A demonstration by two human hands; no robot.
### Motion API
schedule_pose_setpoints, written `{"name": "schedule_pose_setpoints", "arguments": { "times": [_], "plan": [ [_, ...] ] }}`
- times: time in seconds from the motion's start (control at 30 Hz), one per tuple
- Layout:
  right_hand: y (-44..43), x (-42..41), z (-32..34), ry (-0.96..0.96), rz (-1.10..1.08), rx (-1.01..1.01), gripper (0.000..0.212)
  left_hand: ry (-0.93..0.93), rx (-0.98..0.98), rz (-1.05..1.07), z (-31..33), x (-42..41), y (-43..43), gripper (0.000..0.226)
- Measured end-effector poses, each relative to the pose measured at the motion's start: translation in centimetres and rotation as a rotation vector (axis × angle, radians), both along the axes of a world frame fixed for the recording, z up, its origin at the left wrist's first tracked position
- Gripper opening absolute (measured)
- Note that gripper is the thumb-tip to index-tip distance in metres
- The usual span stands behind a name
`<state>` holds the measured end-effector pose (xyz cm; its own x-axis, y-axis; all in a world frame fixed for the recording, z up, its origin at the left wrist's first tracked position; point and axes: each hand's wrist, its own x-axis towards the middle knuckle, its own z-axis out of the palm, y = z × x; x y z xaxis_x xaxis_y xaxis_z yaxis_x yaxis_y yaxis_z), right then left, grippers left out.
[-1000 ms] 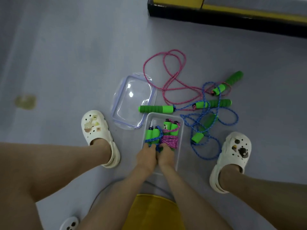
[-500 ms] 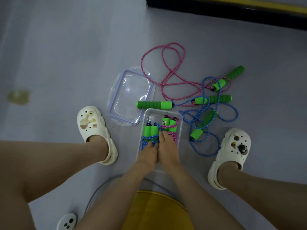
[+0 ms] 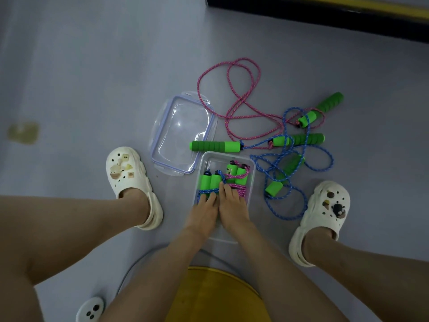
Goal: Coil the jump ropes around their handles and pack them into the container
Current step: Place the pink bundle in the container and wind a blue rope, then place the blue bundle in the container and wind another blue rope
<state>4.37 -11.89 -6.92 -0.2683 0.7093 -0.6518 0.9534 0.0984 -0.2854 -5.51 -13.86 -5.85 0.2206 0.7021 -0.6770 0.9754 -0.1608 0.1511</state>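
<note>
Clear plastic container (image 3: 228, 154) on the floor, between the person's 2 feet. It holds 2 wound ropes: blue bundle (image 3: 210, 182) on its left side, pink bundle (image 3: 239, 180) on its right. Left hand (image 3: 204, 213) and right hand (image 3: 232, 205) lie side by side over the container's near end, fingers (image 3: 228, 190) straight, pressing on the coils and gripping nothing.

Judgement: roughly half done, 2 packed and 2 to go.
- Loose blue rope (image 3: 274, 188), just right of the container, uncoiled and tangled.
- Loose pink rope (image 3: 297, 139), beyond the container's far right corner, sprawled and crossing the blue one.
- Both need separating, winding and packing. The space left in the container looks tight.
- Lid (image 3: 183, 133) is off, at the container's far left corner.

Floor (image 3: 92, 66): smooth grey-lilac, with a yellowish stain (image 3: 23, 133) well left of the container. Far beyond the container runs a black and yellow edge (image 3: 325, 17).
</note>
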Motion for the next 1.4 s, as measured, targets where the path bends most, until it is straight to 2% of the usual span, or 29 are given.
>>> {"name": "schedule_pose_setpoints", "arguments": {
  "times": [0.1, 0.27, 0.37, 0.47, 0.57, 0.67, 0.87, 0.97, 1.1, 1.3, 1.4],
  "plan": [
    [0.9, 0.4, 0.7, 0.063, -0.019, -0.013, 0.061, 0.07, 0.04, -0.192, -0.8, -0.5, -0.6, 0.056],
    [2.2, 1.6, 2.4, 0.115, -0.143, -0.082, 0.046, 0.11, 0.078, -0.299, -0.9, -0.2, -0.1, 0.053],
    [2.8, 2.5, 3.3, 0.119, -0.202, -0.027, 0.036, 0.119, 0.002, -0.224, -0.7, 1.1, 1.6, 0.049],
    [4.0, 3.6, 4.6, 0.129, -0.311, 0.001, 0.036, 0.121, -0.101, -0.195, 0.3, 1.3, 3.3, 0.044],
    [5.5, 4.8, 5.6, 0.109, -0.386, 0.018, 0.035, 0.017, -0.188, -0.139, 2.7, 0.9, 5.8, 0.038],
    [6.7, 6.0, 6.0, 0.101, -0.391, 0.026, 0.032, -0.053, -0.075, -0.05, 4.9, 0.4, 8.5, 0.039],
    [8.5, 7.8, 5.7, 0.045, -0.371, 0.011, 0.035, -0.037, 0.13, 0.072, 5.0, 0.3, 14.4, 0.034],
    [9.3, 8.2, 4.9, 0.064, -0.36, -0.013, 0.036, 0.009, 0.145, 0.058, 3.3, 0.7, 16.7, 0.027],
    [10.3, 8.1, 3.4, 0.107, -0.389, -0.024, 0.032, 0.087, 0.109, 0.026, 0.5, 0.9, 18.8, 0.029],
    [10.1, 7.8, 2.0, 0.147, -0.391, 0.006, 0.031, 0.139, -0.114, 0.002, -3.1, 1.0, 20.6, 0.035],
    [9.6, 7.8, 1.9, 0.156, -0.407, 0.035, 0.031, 0.178, -0.038, -0.081, -3.6, 1.1, 20.7, 0.036]
  ]
}}
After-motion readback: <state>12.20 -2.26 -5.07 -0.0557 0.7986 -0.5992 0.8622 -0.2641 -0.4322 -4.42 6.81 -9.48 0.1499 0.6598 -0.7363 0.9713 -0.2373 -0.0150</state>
